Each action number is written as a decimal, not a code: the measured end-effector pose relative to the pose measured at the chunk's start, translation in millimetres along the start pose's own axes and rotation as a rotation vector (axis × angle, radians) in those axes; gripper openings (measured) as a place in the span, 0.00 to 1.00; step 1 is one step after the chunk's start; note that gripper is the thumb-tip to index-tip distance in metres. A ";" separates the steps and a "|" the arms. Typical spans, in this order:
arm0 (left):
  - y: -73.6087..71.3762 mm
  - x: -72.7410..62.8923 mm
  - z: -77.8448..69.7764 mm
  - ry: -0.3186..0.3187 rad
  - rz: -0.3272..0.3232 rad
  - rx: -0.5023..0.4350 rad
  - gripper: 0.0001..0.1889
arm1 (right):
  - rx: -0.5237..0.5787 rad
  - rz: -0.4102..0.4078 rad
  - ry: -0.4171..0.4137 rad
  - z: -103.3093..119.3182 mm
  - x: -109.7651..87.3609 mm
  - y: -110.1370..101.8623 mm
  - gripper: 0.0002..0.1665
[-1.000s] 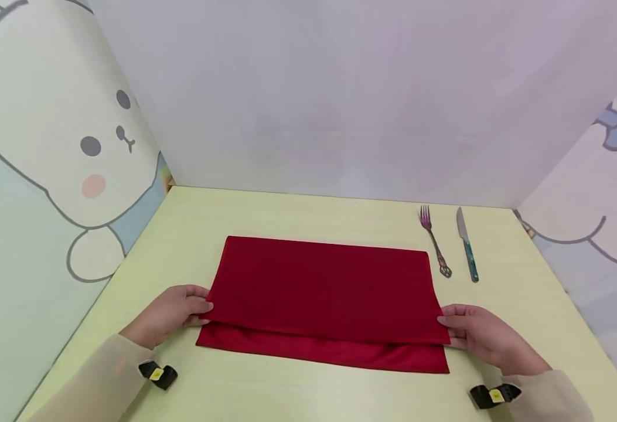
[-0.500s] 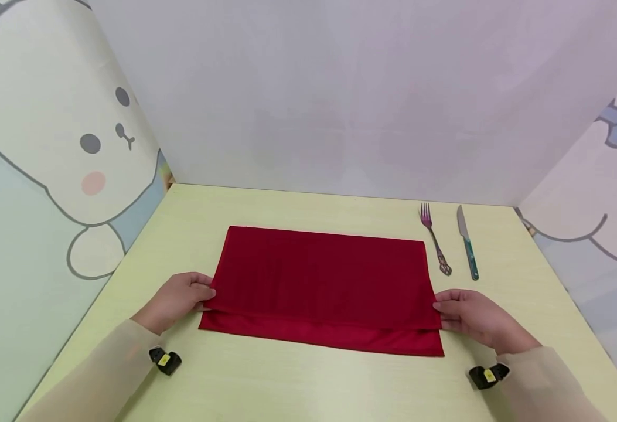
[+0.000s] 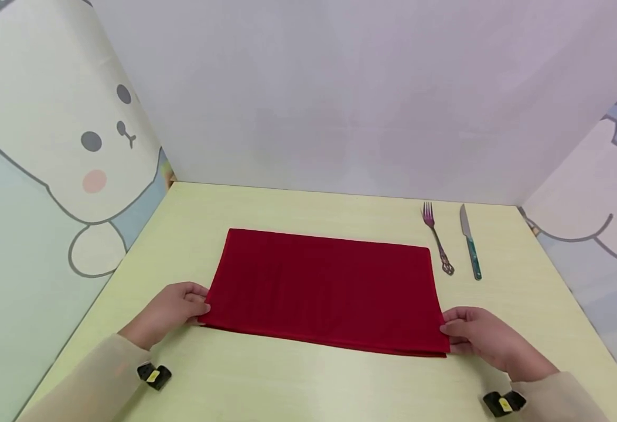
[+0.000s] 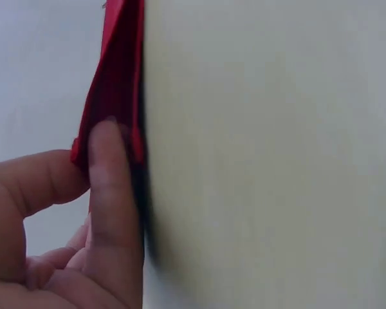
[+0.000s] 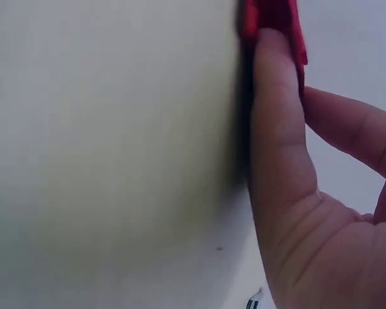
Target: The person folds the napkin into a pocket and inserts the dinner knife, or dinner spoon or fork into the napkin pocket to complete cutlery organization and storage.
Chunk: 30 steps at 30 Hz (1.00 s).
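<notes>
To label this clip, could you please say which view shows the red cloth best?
The head view: nearly the whole upper face of the red cloth shows there; each wrist view shows only layered edges by the fingers.

Pale yellow tabletop [image 3: 308,387], lilac-grey back wall [image 3: 313,99], side walls [image 3: 39,140] (pastel, cartoon-printed)
</notes>
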<state>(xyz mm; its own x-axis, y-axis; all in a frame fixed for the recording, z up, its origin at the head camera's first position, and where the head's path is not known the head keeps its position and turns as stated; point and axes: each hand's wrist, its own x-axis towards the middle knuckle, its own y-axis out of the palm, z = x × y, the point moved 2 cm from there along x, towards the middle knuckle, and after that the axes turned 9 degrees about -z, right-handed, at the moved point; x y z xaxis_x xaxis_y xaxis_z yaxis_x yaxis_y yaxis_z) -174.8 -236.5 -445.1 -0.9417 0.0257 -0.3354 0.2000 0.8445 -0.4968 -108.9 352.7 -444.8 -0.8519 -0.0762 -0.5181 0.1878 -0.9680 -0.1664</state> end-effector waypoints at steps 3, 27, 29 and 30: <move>1.0 -1.6 0.5 0.032 -0.022 0.071 0.17 | -0.067 -0.051 -0.017 0.6 -2.0 5.4 0.14; 14.3 -29.9 -17.4 0.441 -0.090 0.654 0.10 | -1.122 -0.308 -0.364 6.7 -30.4 49.0 0.17; 14.0 -30.4 -18.2 0.452 -0.082 0.675 0.10 | -1.107 -0.291 -0.363 5.5 -30.7 48.8 0.17; 13.8 -30.7 -18.8 0.452 -0.075 0.678 0.10 | -1.097 -0.281 -0.364 5.1 -30.7 48.8 0.17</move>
<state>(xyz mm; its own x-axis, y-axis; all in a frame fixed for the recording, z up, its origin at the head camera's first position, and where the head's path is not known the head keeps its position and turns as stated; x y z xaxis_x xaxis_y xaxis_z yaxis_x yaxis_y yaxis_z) -148.2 -215.6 -426.6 -0.9482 0.3176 0.0015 0.1155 0.3491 -0.9300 -76.0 306.6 -432.7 -0.9856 -0.1291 -0.1093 0.1394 -0.2534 -0.9573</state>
